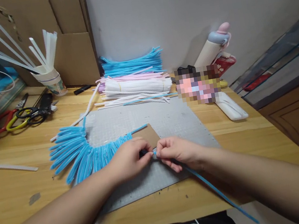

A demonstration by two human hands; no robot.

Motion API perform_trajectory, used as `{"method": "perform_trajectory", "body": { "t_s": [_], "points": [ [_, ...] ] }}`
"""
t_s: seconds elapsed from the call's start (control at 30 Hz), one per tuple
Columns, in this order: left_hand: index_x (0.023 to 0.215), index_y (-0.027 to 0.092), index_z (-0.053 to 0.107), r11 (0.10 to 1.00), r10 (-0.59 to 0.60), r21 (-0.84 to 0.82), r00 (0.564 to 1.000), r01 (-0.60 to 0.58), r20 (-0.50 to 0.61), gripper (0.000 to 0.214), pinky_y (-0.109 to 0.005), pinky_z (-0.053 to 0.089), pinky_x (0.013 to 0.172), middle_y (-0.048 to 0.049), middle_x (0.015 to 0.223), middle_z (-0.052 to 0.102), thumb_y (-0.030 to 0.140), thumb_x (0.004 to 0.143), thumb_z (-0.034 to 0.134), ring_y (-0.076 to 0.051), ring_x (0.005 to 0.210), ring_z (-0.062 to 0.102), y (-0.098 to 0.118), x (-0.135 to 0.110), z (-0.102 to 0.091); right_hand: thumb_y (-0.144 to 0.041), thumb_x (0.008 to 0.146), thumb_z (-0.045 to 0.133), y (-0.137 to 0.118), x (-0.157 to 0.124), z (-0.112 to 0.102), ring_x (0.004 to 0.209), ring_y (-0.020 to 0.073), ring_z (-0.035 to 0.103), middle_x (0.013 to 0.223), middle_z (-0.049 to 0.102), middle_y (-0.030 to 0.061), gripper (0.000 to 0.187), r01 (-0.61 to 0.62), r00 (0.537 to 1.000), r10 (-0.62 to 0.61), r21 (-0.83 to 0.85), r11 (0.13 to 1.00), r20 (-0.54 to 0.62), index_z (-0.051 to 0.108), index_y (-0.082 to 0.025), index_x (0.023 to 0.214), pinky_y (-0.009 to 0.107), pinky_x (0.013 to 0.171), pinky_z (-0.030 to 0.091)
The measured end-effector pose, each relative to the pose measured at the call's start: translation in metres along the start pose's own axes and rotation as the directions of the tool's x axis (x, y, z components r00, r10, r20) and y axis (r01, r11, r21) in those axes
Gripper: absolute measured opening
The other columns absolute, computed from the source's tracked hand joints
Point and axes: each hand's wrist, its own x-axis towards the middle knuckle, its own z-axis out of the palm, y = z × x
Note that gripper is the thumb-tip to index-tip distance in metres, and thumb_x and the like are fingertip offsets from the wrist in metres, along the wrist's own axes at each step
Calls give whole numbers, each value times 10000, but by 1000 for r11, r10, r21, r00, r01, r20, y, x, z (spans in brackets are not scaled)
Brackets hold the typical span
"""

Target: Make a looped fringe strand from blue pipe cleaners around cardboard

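Observation:
My left hand (pixel 130 157) is closed in a pinch, thumb against forefinger, beside a small cardboard piece (pixel 150 136). Close against it, my right hand (pixel 177 151) pinches a blue pipe cleaner (pixel 220 192), whose long tail runs out below the palm toward the lower right. A short blue bit shows between both sets of fingertips. Left of my hands, a curved row of looped blue pipe cleaners (pixel 79 158) fans out, joined side by side; its right part lies along the cardboard and is partly covered by my left hand. A grey cutting mat (pixel 173 115) lies underneath.
Bundles of blue pipe cleaners (pixel 132 63) and white pipe cleaners (pixel 136 86) lie by the wall. A cup (pixel 54 84) of glue sticks stands back left, near scissors (pixel 33 114). At right are a bottle (pixel 208 50), a blurred-out patch and a white case (pixel 231 107).

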Motion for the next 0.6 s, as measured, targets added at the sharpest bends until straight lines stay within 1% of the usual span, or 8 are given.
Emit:
{"method": "perform_trajectory", "body": {
  "t_s": [0.07,0.13,0.17,0.23,0.3,0.4,0.5,0.6],
  "points": [
    [811,172,608,1000,-3,15,1000,3,6,82,-303,452,677,-42,799,642,202,833,535,-163,733,576,1,0,0,-221,783,542,1,0,2,316,67,392,425,464,-86,135,73,993,-94,-271,960,-66,433,-211,705,186,351,234],
    [808,176,607,1000,-2,20,1000,2,3,75,-300,451,673,-38,790,641,202,826,539,-163,725,576,1,0,0,-189,772,538,1,-2,2,395,78,402,471,473,-59,139,153,960,-260,-579,801,-106,444,-207,673,209,415,245],
    [804,177,605,1000,-3,20,1000,3,2,70,-299,450,670,-35,783,641,196,820,540,-162,720,575,1,0,1,-170,764,544,1,-3,2,443,86,401,510,487,-41,142,196,927,-364,-716,670,-88,453,-203,661,224,452,244],
    [787,179,599,1000,-2,17,1000,2,1,63,-297,449,665,-31,770,639,178,807,539,-161,712,572,2,1,1,-129,762,543,0,-7,1,512,105,383,587,519,-5,128,268,850,-525,-895,357,44,483,-197,671,260,503,212],
    [767,179,592,1000,-1,13,1000,1,5,70,-294,446,658,-26,752,636,164,800,531,-157,699,567,2,1,1,-116,805,507,1,-9,-2,521,119,342,610,522,17,131,312,790,-577,-946,90,206,511,-201,705,291,520,163],
    [753,177,589,1000,-25,9,1000,25,-1,85,-292,441,648,-25,733,633,178,809,526,-156,684,561,2,1,1,-151,898,433,4,-9,-7,520,134,306,613,517,31,207,313,714,-608,-935,-168,348,543,-213,733,313,521,125],
    [760,177,594,999,-42,12,999,42,-9,82,-293,438,652,-28,744,639,181,810,529,-159,696,563,2,1,1,-180,942,391,7,-7,-13,530,138,320,628,536,37,262,294,681,-617,-920,-261,393,553,-215,738,313,525,126],
    [756,180,594,999,-47,16,999,47,-5,73,-291,433,652,-27,748,641,176,804,539,-163,706,569,3,0,0,-273,946,439,0,-11,-20,536,131,360,615,543,23,266,325,723,-584,-928,-185,370,533,-207,706,294,530,153]
  ]
}}
